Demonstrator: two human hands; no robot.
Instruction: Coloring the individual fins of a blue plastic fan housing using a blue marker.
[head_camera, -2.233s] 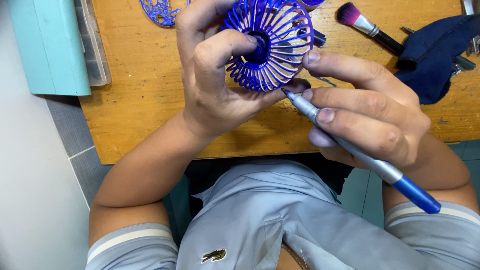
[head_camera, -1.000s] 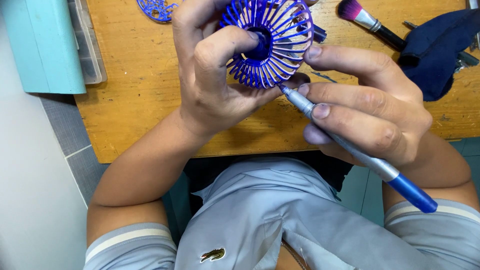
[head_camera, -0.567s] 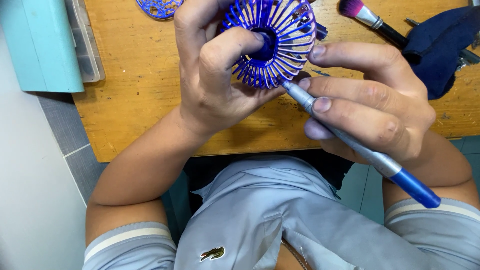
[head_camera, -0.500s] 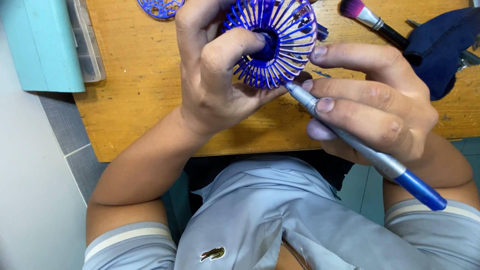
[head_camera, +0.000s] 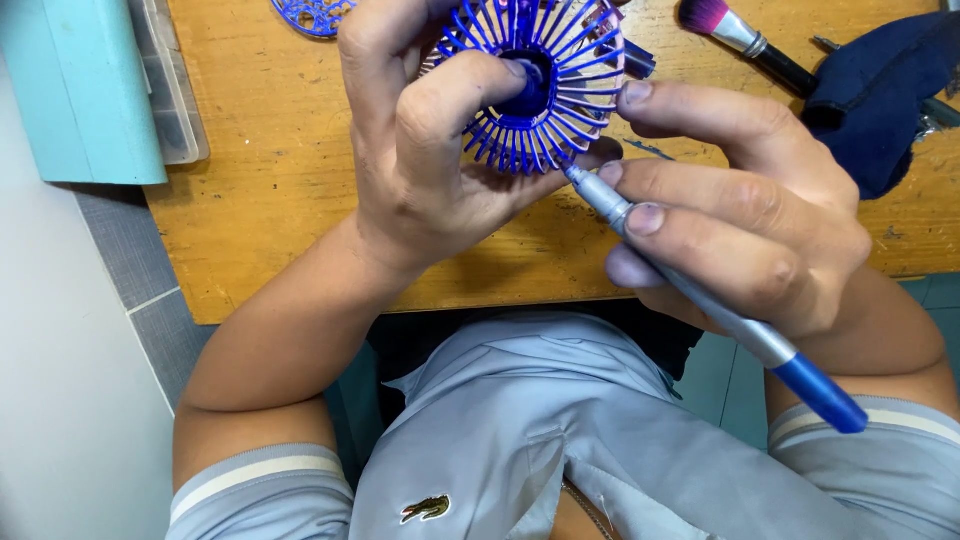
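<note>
The top of the blue fan grille (head_camera: 535, 85) is cut off by the upper edge of the picture, and much of its left side is hidden behind the left hand (head_camera: 425, 150). The tip of the screwdriver (head_camera: 700, 300) is lost among the ribs at the grille's lower right rim, so the exact point of contact cannot be made out. A second blue grille piece (head_camera: 312, 14) at the top edge is seen only in part, as is the makeup brush (head_camera: 745, 38), whose handle disappears under the dark blue cloth (head_camera: 885, 95).

The grille is held above the wooden table (head_camera: 270, 200), near its front edge, over the person's lap. Bare tabletop lies to the left of the hands, up to a clear plastic tray (head_camera: 170, 90) and a teal box (head_camera: 85, 90) at the table's left end. Brush and cloth lie close on the right.

The left hand is curled closed around the grille, the thumb pressed across its front onto the central hub. The right hand (head_camera: 740, 220) is closed on the grey shaft of the screwdriver in a pen-like grip, the blue handle end pointing down and to the right, while its upper finger is laid against the grille's right rim. Both forearms are bent inward from the sides.
</note>
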